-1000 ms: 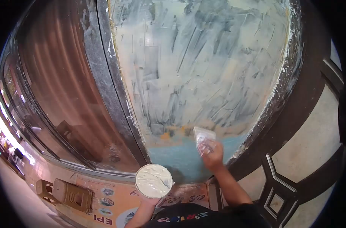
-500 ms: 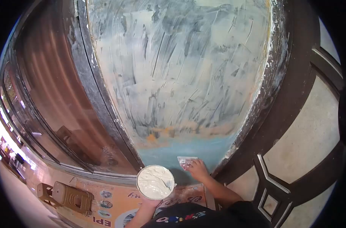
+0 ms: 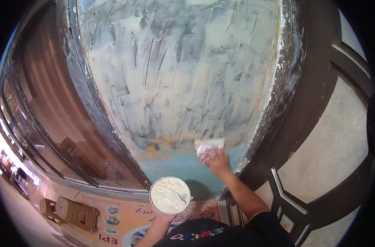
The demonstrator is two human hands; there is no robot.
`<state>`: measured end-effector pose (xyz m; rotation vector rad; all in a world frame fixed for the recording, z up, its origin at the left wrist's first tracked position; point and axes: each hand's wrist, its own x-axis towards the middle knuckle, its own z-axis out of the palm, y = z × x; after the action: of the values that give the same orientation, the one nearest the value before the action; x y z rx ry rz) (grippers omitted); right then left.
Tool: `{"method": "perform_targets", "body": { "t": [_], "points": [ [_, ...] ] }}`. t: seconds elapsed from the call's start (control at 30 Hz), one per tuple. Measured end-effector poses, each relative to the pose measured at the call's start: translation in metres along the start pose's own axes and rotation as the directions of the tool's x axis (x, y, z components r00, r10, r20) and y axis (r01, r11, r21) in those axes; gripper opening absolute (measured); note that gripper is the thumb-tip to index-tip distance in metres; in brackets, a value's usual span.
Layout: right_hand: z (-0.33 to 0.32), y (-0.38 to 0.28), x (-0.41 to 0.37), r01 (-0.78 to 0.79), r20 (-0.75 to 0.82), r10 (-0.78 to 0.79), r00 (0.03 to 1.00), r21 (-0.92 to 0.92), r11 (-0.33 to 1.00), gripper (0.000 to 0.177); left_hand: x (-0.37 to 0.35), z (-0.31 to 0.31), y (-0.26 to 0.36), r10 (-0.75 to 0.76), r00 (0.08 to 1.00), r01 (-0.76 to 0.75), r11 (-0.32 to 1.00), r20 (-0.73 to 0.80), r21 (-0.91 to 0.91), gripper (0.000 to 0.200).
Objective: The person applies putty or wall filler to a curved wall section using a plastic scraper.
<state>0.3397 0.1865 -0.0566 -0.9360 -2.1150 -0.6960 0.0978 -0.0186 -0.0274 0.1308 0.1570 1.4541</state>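
Note:
My left hand (image 3: 164, 216) holds up a round tub of white putty (image 3: 169, 195) from below, its fingers mostly hidden under it. The putty's surface is swirled and ridged. My right hand (image 3: 215, 159) is closed on a flat putty knife (image 3: 209, 144) smeared with white, its wide edge against the wall panel (image 3: 183, 94). White and grey streaks cover most of that panel. Lower down runs an orange-tinted patch, and below it a pale blue strip (image 3: 171, 169).
A dark frame with chipped edges (image 3: 274, 99) borders the panel. To the left is a glazed window (image 3: 64, 107) with a brown curtain. Stacked brown plastic stools (image 3: 77, 214) stand at lower left beside a printed orange banner (image 3: 125, 214). A dark panelled door (image 3: 315, 136) is on the right.
My right hand has moved up the panel with the putty knife, from the blue strip to the orange-tinted patch. The tub stays nearly in place, and the view has shifted slightly.

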Motion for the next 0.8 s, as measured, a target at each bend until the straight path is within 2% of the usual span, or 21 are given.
{"method": "perform_targets", "body": {
  "t": [0.07,0.1,0.13,0.17,0.2,0.3,0.37,0.47,0.5,0.53,0.57,0.63,0.67,0.7,0.73,0.8],
  "points": [
    [-0.002,-0.01,-0.042,0.051,0.166,-0.072,0.984,0.126,0.991,0.022,0.001,-0.01,-0.008,0.021,0.999,-0.021,1.0,0.025,-0.002,0.07],
    [0.0,-0.015,-0.061,0.049,0.167,-0.07,0.983,0.126,0.991,0.022,0.0,-0.009,-0.011,0.022,1.0,-0.022,0.999,0.01,0.031,0.069],
    [0.003,-0.018,-0.076,0.007,0.187,-0.046,0.981,0.204,0.979,0.023,-0.001,-0.006,-0.015,0.025,1.0,-0.024,0.998,-0.004,0.063,0.068],
    [0.009,-0.015,-0.086,-0.035,0.207,-0.024,0.978,0.278,0.96,0.025,0.001,-0.002,-0.018,0.016,1.0,-0.016,0.999,-0.003,0.034,0.068],
    [0.001,-0.011,-0.082,-0.035,0.205,-0.024,0.978,0.275,0.961,0.025,0.002,0.001,-0.021,0.014,1.0,-0.014,0.999,0.0,0.034,0.068],
    [-0.032,0.011,-0.043,0.021,-0.06,-0.008,0.998,0.226,0.974,0.032,0.006,0.006,-0.033,-0.012,0.998,0.012,1.0,0.062,0.001,0.068],
    [-0.059,0.034,-0.004,-0.016,-0.158,0.023,0.987,0.044,0.999,0.031,0.011,0.003,-0.043,-0.023,0.999,0.023,1.0,0.036,-0.003,0.067],
    [-0.077,0.056,0.027,-0.105,-0.181,0.103,0.978,-0.001,0.994,0.025,0.016,-0.001,-0.057,-0.029,1.0,0.029,1.0,-0.002,0.005,0.065],
    [-0.065,0.061,0.015,-0.106,-0.178,0.104,0.978,-0.005,0.994,0.025,0.019,-0.008,-0.062,-0.012,1.0,0.014,0.997,-0.022,0.073,0.07],
    [-0.041,0.066,-0.007,-0.051,-0.089,0.05,0.995,-0.008,0.999,0.025,0.022,-0.012,-0.066,0.005,0.999,0.0,0.99,-0.039,0.141,0.075],
    [-0.021,0.068,-0.031,0.006,0.003,-0.006,1.0,-0.003,1.0,0.025,0.024,-0.015,-0.069,-0.013,0.999,0.015,0.998,-0.031,0.059,0.075],
    [-0.003,0.054,-0.081,0.059,0.162,-0.069,0.984,0.069,0.996,0.029,0.023,-0.019,-0.076,0.007,0.999,-0.004,0.997,-0.032,0.079,0.075],
    [-0.008,0.043,-0.096,0.041,0.223,-0.065,0.973,0.111,0.993,0.031,0.02,-0.02,-0.079,0.026,0.999,-0.023,0.995,-0.036,0.099,0.075],
    [-0.013,0.035,-0.106,0.023,0.283,-0.066,0.957,0.151,0.988,0.034,0.015,-0.009,-0.082,0.024,0.999,-0.024,1.0,-0.029,0.006,0.066],
    [-0.014,0.031,-0.111,0.031,0.279,-0.075,0.957,0.156,0.987,0.034,0.015,-0.009,-0.083,0.034,0.999,-0.033,0.999,-0.027,0.005,0.066],
    [-0.014,0.026,-0.117,-0.208,0.466,0.053,0.883,0.287,0.935,0.034,0.013,-0.013,-0.084,0.049,0.998,-0.05,0.999,-0.047,-0.008,0.067]
  ]
}}
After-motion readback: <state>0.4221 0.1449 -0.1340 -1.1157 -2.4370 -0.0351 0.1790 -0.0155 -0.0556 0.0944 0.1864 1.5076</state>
